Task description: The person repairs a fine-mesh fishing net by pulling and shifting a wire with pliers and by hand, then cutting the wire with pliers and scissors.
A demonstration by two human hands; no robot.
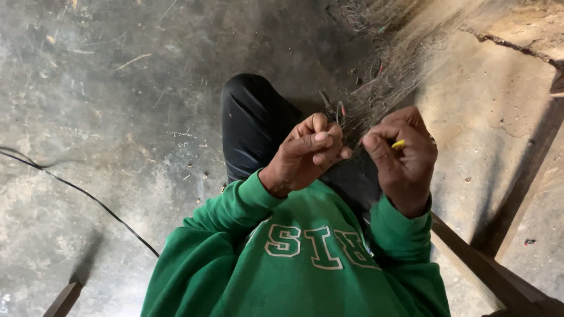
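Observation:
My left hand [305, 154] is closed around thin strands of a fine grey fishing net [393, 64] that stretches away toward the upper right. My right hand [404, 154] pinches a small yellow tool [398, 144], likely a netting needle, close to the same strands. Both hands are held together above my lap, in front of my green sweatshirt [299, 258]. My knee in black trousers [254, 120] pokes out beyond the hands. The net's mesh is too fine to see clearly where the fingers grip it.
A dark stained concrete floor [106, 105] lies all around. A thin black cable [88, 196] runs across it at the left. A wooden beam [482, 264] crosses the lower right, and a cracked slab edge [511, 44] sits at the upper right.

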